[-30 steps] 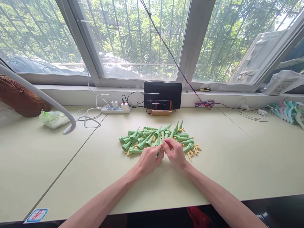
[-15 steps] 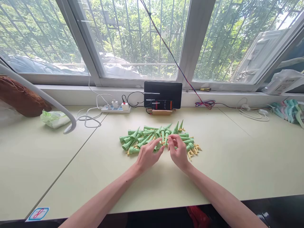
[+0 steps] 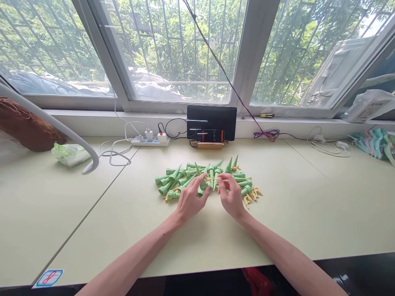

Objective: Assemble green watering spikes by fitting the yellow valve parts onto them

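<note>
While a green spike (image 3: 197, 169) is ringed by the left hand (image 3: 190, 199), fingers loosely parted, grip unclear | a pale peg (image 3: 216, 178) is apparently pinched by the right hand (image 3: 231, 197), fingertips closed | spikes (image 3: 175, 173) and pegs (image 3: 253, 195) are heaped close by on the table (image 3: 296, 205), probably for easy reach.

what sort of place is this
Probably an indoor workspace: a long, pale yellow-green table stands beneath grey-framed glass windows, with a white, rectangular power strip towards its back and a pile of green plastic cones at the person's hands.
</note>
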{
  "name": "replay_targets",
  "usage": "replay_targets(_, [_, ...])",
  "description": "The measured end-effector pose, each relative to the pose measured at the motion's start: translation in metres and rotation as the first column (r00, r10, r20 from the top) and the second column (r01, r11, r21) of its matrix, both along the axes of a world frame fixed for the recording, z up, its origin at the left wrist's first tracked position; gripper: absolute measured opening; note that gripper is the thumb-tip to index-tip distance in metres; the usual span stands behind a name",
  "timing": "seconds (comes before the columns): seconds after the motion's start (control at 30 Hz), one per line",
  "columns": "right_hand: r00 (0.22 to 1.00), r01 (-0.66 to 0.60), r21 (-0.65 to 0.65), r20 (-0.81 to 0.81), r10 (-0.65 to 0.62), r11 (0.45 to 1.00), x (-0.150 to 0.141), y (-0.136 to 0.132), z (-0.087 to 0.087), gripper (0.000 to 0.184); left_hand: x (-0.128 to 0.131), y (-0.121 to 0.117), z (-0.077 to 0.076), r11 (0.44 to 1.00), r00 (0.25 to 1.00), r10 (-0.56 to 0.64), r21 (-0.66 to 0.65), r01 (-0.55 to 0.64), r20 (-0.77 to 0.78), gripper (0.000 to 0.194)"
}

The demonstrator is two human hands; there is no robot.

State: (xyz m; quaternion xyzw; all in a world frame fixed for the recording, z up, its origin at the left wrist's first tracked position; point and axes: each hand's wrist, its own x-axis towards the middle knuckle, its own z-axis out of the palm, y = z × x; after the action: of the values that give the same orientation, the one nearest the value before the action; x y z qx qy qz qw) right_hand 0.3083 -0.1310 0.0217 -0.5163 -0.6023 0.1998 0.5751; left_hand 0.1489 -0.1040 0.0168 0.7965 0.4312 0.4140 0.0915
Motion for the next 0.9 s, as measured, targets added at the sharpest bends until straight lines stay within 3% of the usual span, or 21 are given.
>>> replay_targets(0.2, [1.000, -0.020, -0.019, 0.002, 0.020, 1.000, 0.0004, 0.0014, 0.0004, 0.019, 0.0001, -0.0017, 0.0000, 0.999, 1.000, 0.001, -0.049, 0.000, 0.015, 0.048])
replay_targets(0.47, [0.999, -0.034, -0.031, 0.004, 0.034, 0.999, 0.0003, 0.0009, -0.0015, 0.019, 0.0005, -0.0026, -0.0025, 0.993, 0.996, 0.009, -0.119, 0.002, 0.089, 0.078])
replay_targets(0.9, [0.998, -0.065, -0.041, 0.004, 0.066, 0.997, 0.0000, 0.0015, -0.0023, 0.019, 0.0011, -0.0008, -0.0068, 0.995, 0.996, 0.025, -0.102, -0.016, 0.081, 0.071])
